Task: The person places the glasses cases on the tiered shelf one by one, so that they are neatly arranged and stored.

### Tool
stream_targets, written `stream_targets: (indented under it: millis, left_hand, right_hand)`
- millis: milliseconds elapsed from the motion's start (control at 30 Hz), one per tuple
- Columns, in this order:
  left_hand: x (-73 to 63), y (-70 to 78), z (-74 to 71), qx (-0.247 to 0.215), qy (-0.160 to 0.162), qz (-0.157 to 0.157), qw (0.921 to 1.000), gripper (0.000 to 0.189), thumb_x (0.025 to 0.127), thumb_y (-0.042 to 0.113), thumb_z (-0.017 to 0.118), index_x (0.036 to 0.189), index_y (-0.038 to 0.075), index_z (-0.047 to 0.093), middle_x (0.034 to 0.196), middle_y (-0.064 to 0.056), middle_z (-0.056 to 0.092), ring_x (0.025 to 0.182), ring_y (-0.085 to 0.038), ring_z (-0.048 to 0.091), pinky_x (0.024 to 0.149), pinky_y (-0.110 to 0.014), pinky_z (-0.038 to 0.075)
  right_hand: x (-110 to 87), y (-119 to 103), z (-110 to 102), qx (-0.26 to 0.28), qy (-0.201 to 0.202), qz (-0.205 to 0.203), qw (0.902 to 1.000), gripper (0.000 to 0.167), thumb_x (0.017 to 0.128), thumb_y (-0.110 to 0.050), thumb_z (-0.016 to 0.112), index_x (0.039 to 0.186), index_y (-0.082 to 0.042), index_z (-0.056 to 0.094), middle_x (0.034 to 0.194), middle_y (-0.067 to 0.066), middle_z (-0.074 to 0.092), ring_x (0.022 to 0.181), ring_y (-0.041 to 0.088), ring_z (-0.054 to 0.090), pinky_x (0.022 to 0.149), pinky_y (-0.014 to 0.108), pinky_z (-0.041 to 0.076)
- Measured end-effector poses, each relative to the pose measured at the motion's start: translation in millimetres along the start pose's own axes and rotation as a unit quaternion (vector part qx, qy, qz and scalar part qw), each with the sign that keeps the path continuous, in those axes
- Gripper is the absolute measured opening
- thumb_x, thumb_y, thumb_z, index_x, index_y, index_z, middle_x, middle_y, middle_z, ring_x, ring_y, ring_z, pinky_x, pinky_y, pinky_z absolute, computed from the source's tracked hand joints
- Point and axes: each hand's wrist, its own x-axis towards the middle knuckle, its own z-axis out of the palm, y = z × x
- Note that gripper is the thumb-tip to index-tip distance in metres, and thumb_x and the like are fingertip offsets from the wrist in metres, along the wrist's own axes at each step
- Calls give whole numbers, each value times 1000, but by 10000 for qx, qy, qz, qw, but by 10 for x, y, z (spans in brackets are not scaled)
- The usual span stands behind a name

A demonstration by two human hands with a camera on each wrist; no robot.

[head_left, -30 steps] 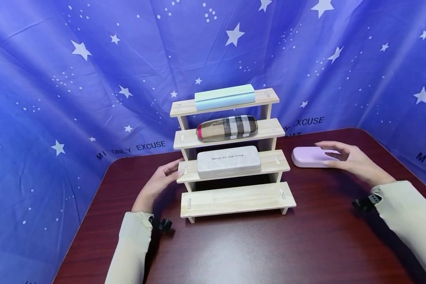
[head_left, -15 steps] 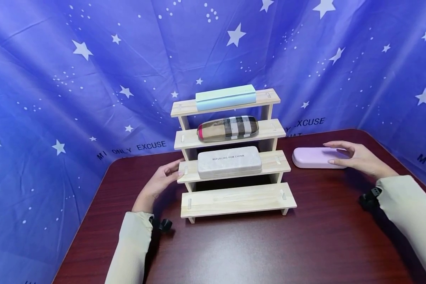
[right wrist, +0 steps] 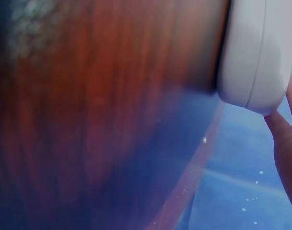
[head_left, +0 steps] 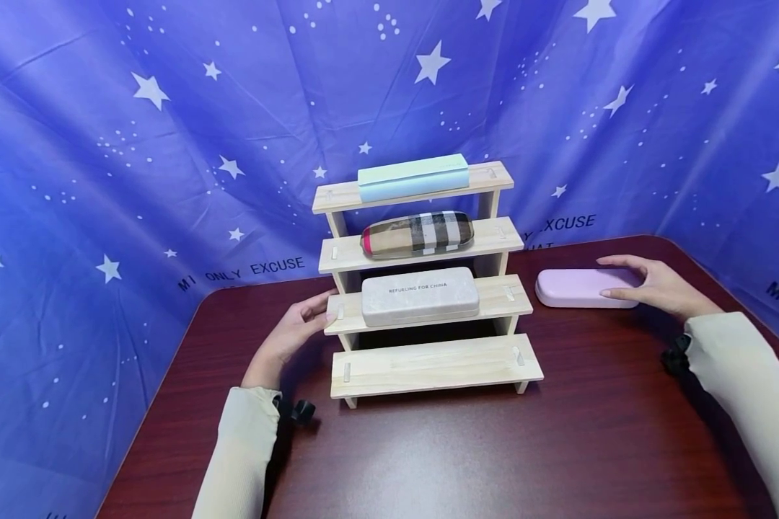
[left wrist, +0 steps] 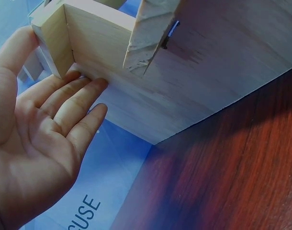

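In the head view, my left hand (head_left: 288, 333) holds the left end of a four-step wooden display stand (head_left: 436, 364), thumb on the third board down. Its fingers reach beneath that board beside the upright, seen in the left wrist view. My right hand (head_left: 669, 288) is over the right end of a lilac glasses case (head_left: 571, 288) lying on the table. Thumb and index finger are spread apart there, overlapping the lid. A pale blue case (head_left: 412, 179), a plaid case (head_left: 417, 236) and a light grey case (head_left: 420, 297) sit on the upper three steps.
The dark red-brown table (head_left: 428, 461) has rounded far corners. A blue curtain (head_left: 266, 108) with white stars hangs behind it and along the sides. The stand's lowest step bears nothing. Black wrist cameras hang from both sleeves.
My right hand has slid rightward along the lilac case to its right end, its index finger rising slightly. The case stays where it was. My left hand keeps its place on the stand.
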Motion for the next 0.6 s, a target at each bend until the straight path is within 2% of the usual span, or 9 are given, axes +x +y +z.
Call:
stream_targets:
  millis: [133, 333, 567, 600]
  left_hand:
    - [0, 0, -5, -1, 3, 18, 10000, 54, 90, 2, 55, 141, -7, 36, 131, -31, 47, 100, -4, 57, 86, -20, 46]
    - [5, -5, -4, -7, 15, 18, 10000, 55, 90, 3, 55, 141, -6, 37, 132, -31, 47, 101, -5, 57, 86, -20, 46]
    - [10, -19, -13, -1, -19, 55, 10000, 55, 90, 3, 55, 141, -7, 36, 131, -30, 47, 102, -5, 57, 86, -20, 46]
    - [11, -21, -15, 7, -19, 59, 10000, 55, 90, 3, 55, 141, -7, 36, 131, -30, 48, 102, -5, 57, 87, -20, 46]
  right_hand:
    - [19, 27, -5, -114, -47, 68, 9999, 58, 75, -16, 79, 127, -6, 57, 119, -15, 55, 106, -5, 42, 83, 5, 28]
    - [31, 39, -32, -78, -210, 393, 9990, 58, 78, -20, 77, 130, -9, 54, 127, -5, 52, 106, -12, 38, 82, 3, 28]
    - [44, 63, -11, 100, -397, 630, 9972, 64, 78, -18, 77, 134, -4, 49, 122, -22, 46, 106, -6, 40, 81, 5, 30]
    - [47, 64, -11, 118, -417, 652, 9969, 64, 79, -18, 76, 135, -4, 49, 123, -21, 46, 106, -5, 41, 81, 6, 30]
